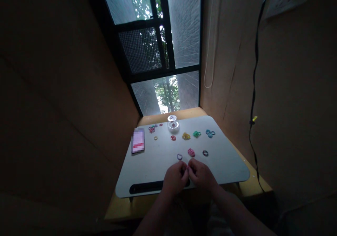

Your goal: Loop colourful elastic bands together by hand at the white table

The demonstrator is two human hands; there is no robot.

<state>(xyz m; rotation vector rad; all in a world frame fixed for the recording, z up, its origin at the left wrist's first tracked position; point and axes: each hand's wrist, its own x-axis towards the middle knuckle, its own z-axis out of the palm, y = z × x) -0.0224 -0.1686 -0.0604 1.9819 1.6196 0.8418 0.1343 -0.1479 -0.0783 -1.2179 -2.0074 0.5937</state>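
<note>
- White tabletop point(158, 166), rounded at the corners, with a long black slot point(144, 187) set along the near edge; carried on a yellow ledge point(118, 208).
- Pinkish rectangular item point(138, 141), blurred, placed at left.
- Mixed rings point(152, 128), small red ring point(160, 125) and yellow ring point(156, 137), laid right of it.
- Clear round container point(173, 125), placed far centre.
- Red point(173, 137), yellow point(186, 136), green point(196, 134) and blue rings point(210, 133), grouped in a row.
- Purple ring point(179, 156), pink rings point(191, 152), dark ring point(205, 153), laid nearer.
</note>
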